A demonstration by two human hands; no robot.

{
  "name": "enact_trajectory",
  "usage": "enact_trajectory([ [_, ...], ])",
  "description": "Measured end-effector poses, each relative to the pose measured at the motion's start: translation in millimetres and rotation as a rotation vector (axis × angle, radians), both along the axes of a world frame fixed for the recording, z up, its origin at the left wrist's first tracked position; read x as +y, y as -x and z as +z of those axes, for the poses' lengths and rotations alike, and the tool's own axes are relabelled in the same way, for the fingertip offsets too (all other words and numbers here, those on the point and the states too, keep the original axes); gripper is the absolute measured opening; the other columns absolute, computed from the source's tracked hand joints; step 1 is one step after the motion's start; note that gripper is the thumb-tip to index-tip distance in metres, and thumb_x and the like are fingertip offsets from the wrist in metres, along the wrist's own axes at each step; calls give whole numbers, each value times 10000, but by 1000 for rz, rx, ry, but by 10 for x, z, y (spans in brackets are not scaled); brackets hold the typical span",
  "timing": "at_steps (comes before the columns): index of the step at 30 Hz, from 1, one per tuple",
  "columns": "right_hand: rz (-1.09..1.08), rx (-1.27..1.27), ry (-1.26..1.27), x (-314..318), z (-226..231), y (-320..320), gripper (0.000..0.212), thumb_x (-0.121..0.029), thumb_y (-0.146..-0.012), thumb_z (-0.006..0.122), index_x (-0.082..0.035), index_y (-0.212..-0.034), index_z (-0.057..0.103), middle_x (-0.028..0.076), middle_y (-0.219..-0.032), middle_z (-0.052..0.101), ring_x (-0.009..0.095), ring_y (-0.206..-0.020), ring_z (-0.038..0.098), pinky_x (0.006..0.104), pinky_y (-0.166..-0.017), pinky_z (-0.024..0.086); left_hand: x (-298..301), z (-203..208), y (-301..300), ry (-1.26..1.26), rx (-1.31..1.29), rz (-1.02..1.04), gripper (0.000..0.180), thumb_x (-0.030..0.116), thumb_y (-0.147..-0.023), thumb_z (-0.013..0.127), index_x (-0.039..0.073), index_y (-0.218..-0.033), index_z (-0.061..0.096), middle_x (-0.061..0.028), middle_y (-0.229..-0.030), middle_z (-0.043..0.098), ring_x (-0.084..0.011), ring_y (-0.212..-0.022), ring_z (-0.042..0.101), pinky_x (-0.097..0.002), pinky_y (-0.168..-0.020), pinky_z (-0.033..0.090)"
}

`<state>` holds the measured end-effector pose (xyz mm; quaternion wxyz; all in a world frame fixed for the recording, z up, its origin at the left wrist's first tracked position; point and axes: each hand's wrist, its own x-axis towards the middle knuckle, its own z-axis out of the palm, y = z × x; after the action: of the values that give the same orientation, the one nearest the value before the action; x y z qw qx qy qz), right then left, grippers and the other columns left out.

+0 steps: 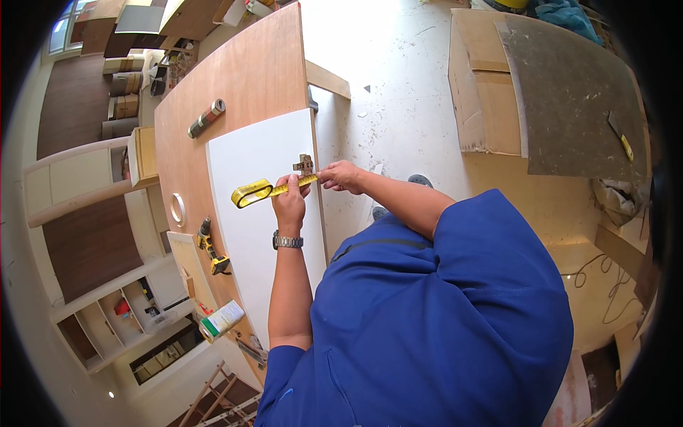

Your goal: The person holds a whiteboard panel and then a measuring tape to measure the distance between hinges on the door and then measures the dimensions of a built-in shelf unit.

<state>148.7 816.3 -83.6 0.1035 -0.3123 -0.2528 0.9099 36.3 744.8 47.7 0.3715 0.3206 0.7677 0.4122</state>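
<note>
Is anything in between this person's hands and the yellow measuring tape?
Nothing visible: the left hand grips the yellow measuring tape and the right hand pinches its end. The metal hinge sits beside the tape, not in between.

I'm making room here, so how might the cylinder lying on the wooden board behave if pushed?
The cylinder would probably roll if pushed crosswise: it lies on its round side, with nothing visible against it. Pushed endwise, it may slide instead, since the board looks smooth.

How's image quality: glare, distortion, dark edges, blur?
Head view: floor glares near-white at upper centre; head view: fisheye bows the table edge, black vignette fills corners; head view: tape and drill show no obvious motion blur.
</note>
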Motion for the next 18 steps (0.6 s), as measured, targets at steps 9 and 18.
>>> enact_trajectory([
  [9, -25, -19, -9, -12, 32, 4, 175, -271, -828, 703, -122, -875, 624, -26, -788, 602, 69, -642, 553, 229, -563, 418, 12, -22, 3, 19, 30, 2, 233, 200, -991, 472, -21, -1010, 544, -113, -954, 640, -165, -811, 654, -280, -714, 577],
  [18, 8, -16, -38, 3, -27, 16, 214, -283, -845, 690, -107, -950, 631, -17, -858, 627, 74, -700, 569, 223, -591, 425, 73, -21, 7, -3, 85, -11, 254, 191, -981, 488, -53, -964, 558, -133, -867, 651, -171, -719, 666, -270, -638, 581],
])
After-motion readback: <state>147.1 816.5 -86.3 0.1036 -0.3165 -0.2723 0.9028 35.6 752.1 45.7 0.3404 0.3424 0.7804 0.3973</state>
